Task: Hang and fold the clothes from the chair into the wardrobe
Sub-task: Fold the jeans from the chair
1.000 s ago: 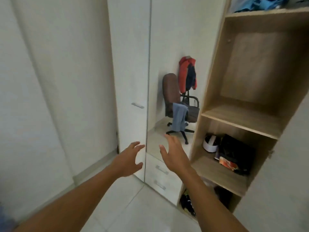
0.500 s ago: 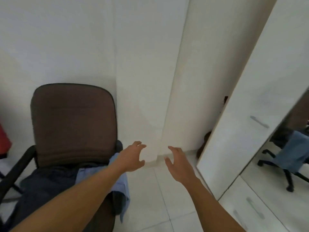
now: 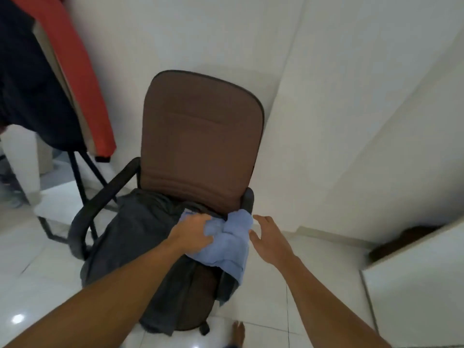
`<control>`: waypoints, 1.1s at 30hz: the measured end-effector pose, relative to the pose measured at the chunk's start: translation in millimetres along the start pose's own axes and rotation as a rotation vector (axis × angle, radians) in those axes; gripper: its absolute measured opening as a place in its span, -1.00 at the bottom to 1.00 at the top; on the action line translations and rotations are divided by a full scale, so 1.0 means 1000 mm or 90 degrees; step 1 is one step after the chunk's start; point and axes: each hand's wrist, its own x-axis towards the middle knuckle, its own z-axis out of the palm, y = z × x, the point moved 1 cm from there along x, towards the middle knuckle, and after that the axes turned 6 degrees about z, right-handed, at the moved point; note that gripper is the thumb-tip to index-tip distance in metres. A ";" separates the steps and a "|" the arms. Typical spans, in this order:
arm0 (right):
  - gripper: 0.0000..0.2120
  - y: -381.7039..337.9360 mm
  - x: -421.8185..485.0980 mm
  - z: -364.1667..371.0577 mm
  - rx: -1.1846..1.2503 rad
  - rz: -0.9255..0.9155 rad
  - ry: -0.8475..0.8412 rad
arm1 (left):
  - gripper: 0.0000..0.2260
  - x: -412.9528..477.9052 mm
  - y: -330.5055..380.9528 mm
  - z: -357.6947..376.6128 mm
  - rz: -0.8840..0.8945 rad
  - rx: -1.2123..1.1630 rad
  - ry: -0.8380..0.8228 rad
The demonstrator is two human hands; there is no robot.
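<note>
A brown office chair [image 3: 200,136] with black armrests stands in front of me. A dark grey garment [image 3: 135,234] lies spread over its seat and hangs off the front. On top, at the seat's right side, lies a light blue garment [image 3: 226,247], bunched up. My left hand [image 3: 193,232] grips the blue cloth, fingers curled into its folds. My right hand [image 3: 268,237] hovers beside the cloth's right edge with fingers spread, thumb near the fabric.
A red and dark garment [image 3: 50,79] hangs on a black-legged stand at the left. A white wardrobe door [image 3: 414,285] juts in at the right. White tiled floor surrounds the chair. A bare foot [image 3: 238,332] shows at the bottom.
My view swung from the wardrobe to the chair. Both hands went down to the seat, and my left hand has taken hold of the blue garment.
</note>
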 end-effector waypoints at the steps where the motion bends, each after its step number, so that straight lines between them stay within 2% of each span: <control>1: -0.50 0.001 0.019 0.009 -0.004 -0.008 -0.026 | -0.53 0.002 -0.010 0.010 -0.023 -0.012 -0.003; 6: -0.51 0.004 0.112 0.055 -0.028 -0.070 -0.175 | -0.65 0.016 -0.054 0.059 -0.205 -0.139 -0.001; 13: -0.52 -0.002 0.205 0.123 -0.095 -0.158 -0.304 | -0.57 0.069 -0.092 0.117 -0.398 -0.254 0.030; 16: -0.52 -0.010 0.225 0.159 -0.130 -0.201 -0.368 | -0.56 0.096 -0.114 0.141 -0.479 -0.323 0.080; 20: -0.52 -0.016 0.247 0.205 -0.161 -0.213 -0.432 | -0.43 0.123 -0.147 0.163 -0.573 -0.371 0.176; 23: -0.52 -0.017 0.261 0.236 -0.148 -0.221 -0.471 | -0.42 0.133 -0.171 0.171 -0.603 -0.377 0.253; 25: -0.53 -0.020 0.267 0.252 -0.144 -0.217 -0.489 | -0.33 0.136 -0.185 0.176 -0.610 -0.405 0.269; 27: -0.55 -0.021 0.272 0.265 -0.135 -0.205 -0.509 | -0.19 0.137 -0.200 0.187 -0.649 -0.507 0.286; 29: -0.57 -0.019 0.274 0.280 -0.115 -0.184 -0.529 | -0.14 0.136 -0.212 0.200 -0.699 -0.671 0.371; 31: -0.55 -0.016 0.272 0.293 -0.097 -0.165 -0.542 | -0.34 0.136 -0.212 0.201 -0.748 -0.852 0.471; 33: -0.54 -0.016 0.268 0.303 -0.063 -0.141 -0.542 | -0.61 0.137 -0.211 0.197 -0.757 -0.954 0.476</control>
